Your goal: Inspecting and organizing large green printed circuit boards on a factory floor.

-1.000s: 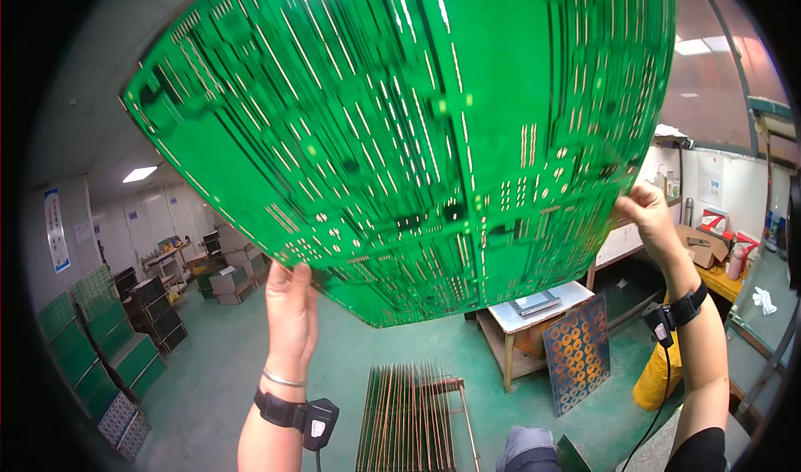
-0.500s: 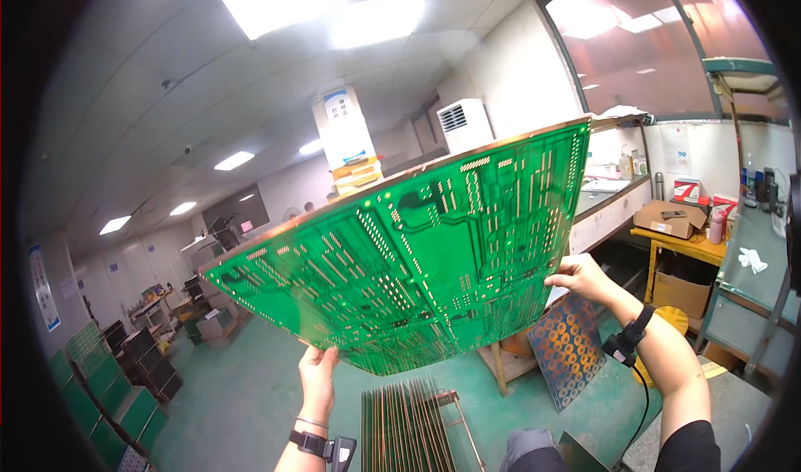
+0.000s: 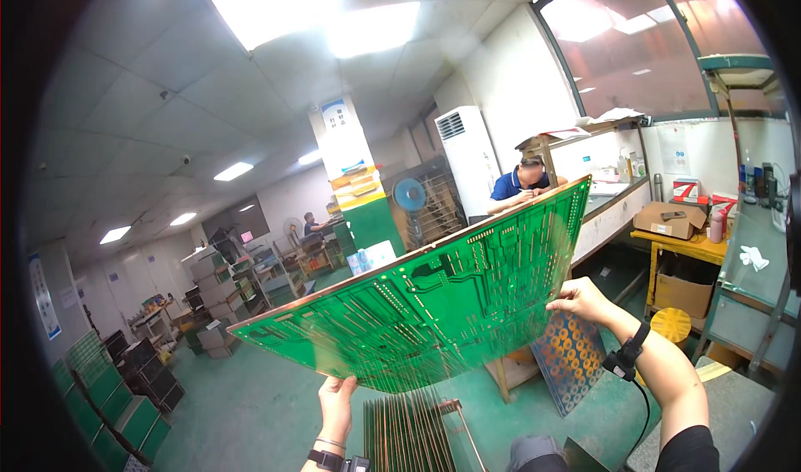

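Observation:
A large green circuit board panel (image 3: 450, 297) with copper-coloured edges is held up in front of me, tilted, its right side higher. My left hand (image 3: 336, 407) pinches its lower left edge between thumb and fingers. At the right edge, my right hand (image 3: 581, 300) grips the panel, thumb on the near face. Below the panel stands a rack of several upright panels (image 3: 405, 434), set close together on edge. The panel hides the rack's far part.
A board with orange rings (image 3: 571, 359) leans at a bench on the right. Beyond it are a yellow table (image 3: 701, 251) with a cardboard box (image 3: 667, 219) and a yellow stool (image 3: 670, 325). Green panels (image 3: 125, 414) stand at left. A co-worker (image 3: 521, 187) bends over the far bench.
The panel has come down and tipped flatter, its top edge lower, still in both hands. My left hand has moved down and slightly right. A co-worker and a fan now show beyond it.

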A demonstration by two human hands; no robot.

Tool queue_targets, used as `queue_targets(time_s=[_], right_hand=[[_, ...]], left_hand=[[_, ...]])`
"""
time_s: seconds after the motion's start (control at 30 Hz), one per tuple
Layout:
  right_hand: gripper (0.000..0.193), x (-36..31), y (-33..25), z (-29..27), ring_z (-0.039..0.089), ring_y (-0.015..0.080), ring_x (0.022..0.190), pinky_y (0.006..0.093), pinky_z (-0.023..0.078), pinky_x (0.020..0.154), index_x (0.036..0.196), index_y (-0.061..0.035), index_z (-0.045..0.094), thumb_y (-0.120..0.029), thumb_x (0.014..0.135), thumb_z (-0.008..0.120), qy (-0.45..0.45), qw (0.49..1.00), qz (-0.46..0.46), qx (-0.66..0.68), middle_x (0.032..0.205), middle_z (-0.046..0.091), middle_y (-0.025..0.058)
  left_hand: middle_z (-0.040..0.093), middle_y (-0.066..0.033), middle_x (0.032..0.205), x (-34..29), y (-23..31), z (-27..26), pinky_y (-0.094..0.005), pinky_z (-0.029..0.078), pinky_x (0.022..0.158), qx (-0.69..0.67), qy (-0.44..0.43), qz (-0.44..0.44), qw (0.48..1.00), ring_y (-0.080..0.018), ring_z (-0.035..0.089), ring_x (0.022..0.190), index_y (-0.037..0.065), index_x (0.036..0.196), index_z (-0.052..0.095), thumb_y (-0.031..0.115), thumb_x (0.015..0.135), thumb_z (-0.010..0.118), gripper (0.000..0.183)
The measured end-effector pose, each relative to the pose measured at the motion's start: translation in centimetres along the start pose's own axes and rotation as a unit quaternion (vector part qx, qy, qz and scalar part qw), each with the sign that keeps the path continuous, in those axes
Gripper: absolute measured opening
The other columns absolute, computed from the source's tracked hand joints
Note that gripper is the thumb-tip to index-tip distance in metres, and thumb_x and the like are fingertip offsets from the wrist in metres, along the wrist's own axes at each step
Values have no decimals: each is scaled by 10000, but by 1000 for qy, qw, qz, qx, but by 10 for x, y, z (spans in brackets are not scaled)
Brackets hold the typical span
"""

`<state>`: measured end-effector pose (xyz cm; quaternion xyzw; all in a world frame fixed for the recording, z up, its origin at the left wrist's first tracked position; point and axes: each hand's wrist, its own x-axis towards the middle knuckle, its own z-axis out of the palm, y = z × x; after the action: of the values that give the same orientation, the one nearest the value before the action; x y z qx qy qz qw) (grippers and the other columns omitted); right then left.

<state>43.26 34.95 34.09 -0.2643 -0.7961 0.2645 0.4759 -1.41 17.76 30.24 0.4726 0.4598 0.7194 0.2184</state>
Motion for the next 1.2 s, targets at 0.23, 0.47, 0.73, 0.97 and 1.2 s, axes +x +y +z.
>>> queue_targets(time_s=[0.23,0.47,0.73,0.97,1.2], right_hand=[[199,1,10,-6,514,61,560,258,421,516,761,13,661,-165,727,742,17,989,11,-143,609,617,62],[105,-4,24,-2,558,75,584,238,448,549,796,29,671,-41,723,699,23,997,54,-50,633,625,37],[82,-13,48,-1,533,62,581,221,439,548,789,34,655,-3,722,683,29,997,66,-26,655,617,-10],[175,-39,22,6,560,81,692,237,454,625,900,14,656,-127,800,633,-39,989,137,48,759,626,7],[440,-97,29,96,558,161,990,319,471,851,1220,-13,462,-303,902,556,27,863,236,447,1129,567,72]], left_hand=[[634,-68,1008,1,-3,3,-297,445,844,2,-14,-2,1000,-140,570,905,-14,1064,600,66,853,592,225],[644,-64,1013,3,-14,3,-276,439,872,45,-40,-1,998,-117,571,925,-18,1067,613,61,850,594,231],[634,-48,1034,-4,-1,10,-267,434,891,38,-75,-5,996,-106,563,945,-17,1096,599,52,857,586,249],[567,16,872,-4,-10,11,-243,408,739,20,0,-43,999,-68,487,799,23,948,579,92,865,581,108],[545,10,743,-13,-21,6,-241,423,595,-31,87,-160,983,-67,478,650,43,835,559,184,882,592,152]])
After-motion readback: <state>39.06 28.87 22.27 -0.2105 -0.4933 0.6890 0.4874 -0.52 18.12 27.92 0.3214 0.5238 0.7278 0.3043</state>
